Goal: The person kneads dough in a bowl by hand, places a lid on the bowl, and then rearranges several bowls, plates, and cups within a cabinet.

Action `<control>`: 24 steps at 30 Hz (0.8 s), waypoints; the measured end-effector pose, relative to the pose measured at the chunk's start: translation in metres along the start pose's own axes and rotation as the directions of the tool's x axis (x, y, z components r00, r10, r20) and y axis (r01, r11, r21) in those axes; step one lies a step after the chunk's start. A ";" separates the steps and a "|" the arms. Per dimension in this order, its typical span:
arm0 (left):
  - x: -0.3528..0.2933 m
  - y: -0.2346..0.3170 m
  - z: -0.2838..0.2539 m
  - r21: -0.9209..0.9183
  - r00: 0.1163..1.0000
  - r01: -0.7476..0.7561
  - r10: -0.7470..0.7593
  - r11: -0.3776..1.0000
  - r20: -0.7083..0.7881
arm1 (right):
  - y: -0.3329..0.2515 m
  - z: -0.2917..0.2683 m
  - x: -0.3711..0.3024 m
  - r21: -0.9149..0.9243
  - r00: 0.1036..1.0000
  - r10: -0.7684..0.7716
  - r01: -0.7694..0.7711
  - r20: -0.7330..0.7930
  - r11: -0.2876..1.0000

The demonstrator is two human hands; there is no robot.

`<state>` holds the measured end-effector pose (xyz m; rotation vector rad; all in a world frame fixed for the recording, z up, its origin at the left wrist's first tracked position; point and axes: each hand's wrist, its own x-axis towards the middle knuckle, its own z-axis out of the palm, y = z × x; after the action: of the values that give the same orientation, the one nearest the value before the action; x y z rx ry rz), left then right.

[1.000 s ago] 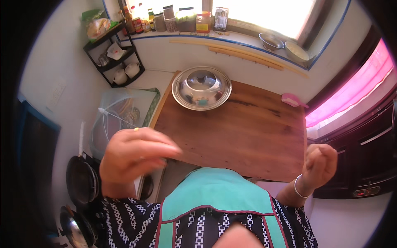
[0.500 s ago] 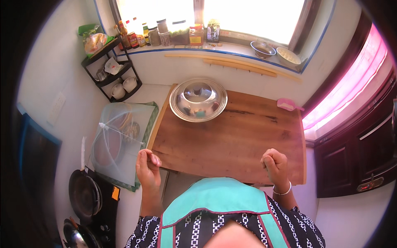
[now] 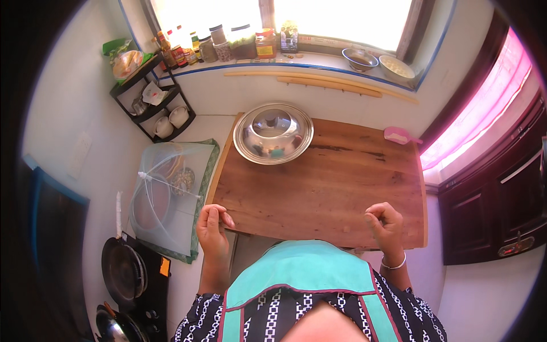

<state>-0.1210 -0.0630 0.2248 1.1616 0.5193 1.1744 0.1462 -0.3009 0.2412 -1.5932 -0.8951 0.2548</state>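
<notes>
The large brown rectangular wooden board (image 3: 319, 191) is laid in front of the person. At its near-left corner the left hand (image 3: 213, 220) is held, and over its near edge, toward the right, the right hand (image 3: 386, 222); contact cannot be told. Both are loosely curled, no object is seen in them, and how fully they are closed cannot be judged. Compared with one second earlier, they are brought closer together, so both are now nearest to the board. The round shiny metal vessel (image 3: 273, 149) is left untouched on its far-left part.
</notes>
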 end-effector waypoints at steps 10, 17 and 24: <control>0.002 -0.001 -0.006 -0.006 1.000 -0.015 0.015 1.000 0.001 | -0.003 0.008 0.004 0.030 1.000 0.026 -0.026 0.008 0.999; 0.006 0.000 -0.016 -0.007 1.000 -0.026 0.026 1.000 -0.012 | -0.006 0.015 0.008 0.024 0.999 -0.028 0.028 0.023 0.999; 0.011 0.002 -0.029 -0.032 0.999 -0.038 0.038 0.999 -0.003 | -0.014 0.026 0.010 -0.010 0.999 -0.022 0.022 0.034 1.000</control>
<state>-0.1419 -0.0406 0.2182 1.1470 0.4806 1.2134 0.1312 -0.2752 0.2506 -1.5918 -0.9411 0.2631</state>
